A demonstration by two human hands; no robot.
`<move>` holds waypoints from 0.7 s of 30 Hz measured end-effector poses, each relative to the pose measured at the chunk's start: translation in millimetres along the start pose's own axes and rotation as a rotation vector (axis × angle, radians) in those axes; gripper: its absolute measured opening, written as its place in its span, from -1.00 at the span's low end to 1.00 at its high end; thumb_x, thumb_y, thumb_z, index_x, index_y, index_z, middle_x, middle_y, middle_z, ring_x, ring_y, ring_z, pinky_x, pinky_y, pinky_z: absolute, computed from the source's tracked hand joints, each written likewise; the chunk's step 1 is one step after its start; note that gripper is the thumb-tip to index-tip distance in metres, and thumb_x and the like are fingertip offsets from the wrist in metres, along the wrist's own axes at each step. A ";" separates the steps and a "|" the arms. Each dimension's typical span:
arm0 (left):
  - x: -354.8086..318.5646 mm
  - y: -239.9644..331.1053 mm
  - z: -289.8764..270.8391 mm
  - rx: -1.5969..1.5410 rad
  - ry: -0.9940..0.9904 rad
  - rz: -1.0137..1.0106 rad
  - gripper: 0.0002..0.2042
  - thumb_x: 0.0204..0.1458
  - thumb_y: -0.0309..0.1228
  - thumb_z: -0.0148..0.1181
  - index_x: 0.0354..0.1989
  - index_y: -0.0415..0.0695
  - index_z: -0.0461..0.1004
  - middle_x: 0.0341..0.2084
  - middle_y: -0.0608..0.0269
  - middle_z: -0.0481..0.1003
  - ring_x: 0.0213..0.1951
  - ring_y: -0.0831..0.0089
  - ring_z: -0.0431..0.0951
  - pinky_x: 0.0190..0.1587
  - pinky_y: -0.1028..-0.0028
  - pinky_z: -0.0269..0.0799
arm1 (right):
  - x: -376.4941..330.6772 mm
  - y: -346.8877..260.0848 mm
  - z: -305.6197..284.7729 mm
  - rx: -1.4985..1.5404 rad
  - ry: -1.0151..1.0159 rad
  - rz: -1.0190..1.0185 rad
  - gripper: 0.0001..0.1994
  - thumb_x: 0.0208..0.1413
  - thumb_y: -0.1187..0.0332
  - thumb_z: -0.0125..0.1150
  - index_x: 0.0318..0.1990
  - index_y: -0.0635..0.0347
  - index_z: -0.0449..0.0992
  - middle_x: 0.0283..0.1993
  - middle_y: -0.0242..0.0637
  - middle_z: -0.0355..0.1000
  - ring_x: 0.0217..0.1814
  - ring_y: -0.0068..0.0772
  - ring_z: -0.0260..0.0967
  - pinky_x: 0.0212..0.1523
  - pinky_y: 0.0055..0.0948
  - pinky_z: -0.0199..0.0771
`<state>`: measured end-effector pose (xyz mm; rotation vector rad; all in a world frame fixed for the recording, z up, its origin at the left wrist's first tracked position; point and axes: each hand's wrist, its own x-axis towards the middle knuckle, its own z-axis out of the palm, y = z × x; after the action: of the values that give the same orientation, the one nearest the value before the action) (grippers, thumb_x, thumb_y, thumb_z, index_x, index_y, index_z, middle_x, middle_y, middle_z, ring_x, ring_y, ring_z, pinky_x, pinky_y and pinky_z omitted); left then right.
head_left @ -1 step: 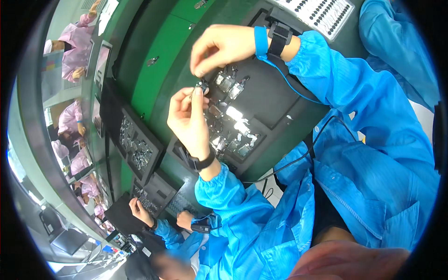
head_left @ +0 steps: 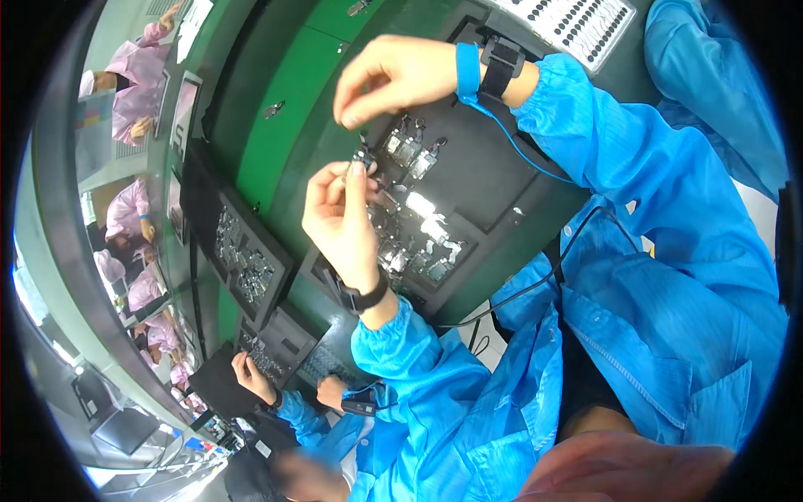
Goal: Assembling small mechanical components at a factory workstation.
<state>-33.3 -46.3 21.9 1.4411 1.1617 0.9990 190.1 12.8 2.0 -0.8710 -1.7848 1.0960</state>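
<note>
My left hand pinches a small metal part between thumb and fingertips, raised over a black tray. Rows of similar small metal parts lie in that tray. My right hand hovers just above the held part with its fingers pinched together and pointing down at it; I see nothing clearly between them. The right wrist carries a blue strap with a blue cord and a black band. My left wrist wears a black watch.
A second black tray of metal parts sits to the left on the green bench. A white perforated tray lies at the top. A co-worker's hands in blue sleeves work at lower left. People in pink sit beyond.
</note>
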 end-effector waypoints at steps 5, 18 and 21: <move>-32.0 6.0 -5.6 0.002 -0.030 -0.155 -0.86 0.20 -0.54 0.20 -0.13 -0.30 0.46 -0.32 0.03 0.63 -0.44 0.57 0.54 -0.36 0.60 0.45 | 11.0 8.0 -9.8 -0.203 0.383 -0.126 -0.66 0.19 0.07 0.23 -0.14 0.15 0.67 -0.25 -0.25 0.63 -0.27 -0.30 0.56 -0.19 -0.37 0.51; -38.3 -6.7 48.1 0.856 0.049 0.461 -0.90 0.00 -0.47 0.31 -0.32 -0.15 0.53 -0.35 0.04 0.46 -0.20 0.04 0.45 -0.07 0.19 0.36 | -1.4 6.8 -11.3 -0.165 0.363 -0.088 -0.79 0.23 0.34 0.22 -0.19 0.35 0.60 -0.33 -0.25 0.54 -0.32 -0.53 0.45 -0.27 -0.50 0.45; 4.5 -6.8 0.5 0.873 0.155 0.501 -0.87 0.02 -0.45 0.29 -0.31 -0.22 0.53 -0.27 0.00 0.49 -0.19 0.02 0.49 -0.08 0.16 0.39 | 1.0 4.2 -13.0 -0.161 0.351 -0.052 -0.80 0.24 0.35 0.21 -0.19 0.34 0.60 -0.34 -0.28 0.52 -0.35 -0.57 0.40 -0.30 -0.53 0.41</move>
<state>-32.9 -41.7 15.1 2.4700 1.4768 0.9827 202.1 19.5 1.8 -1.0373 -1.6041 0.7213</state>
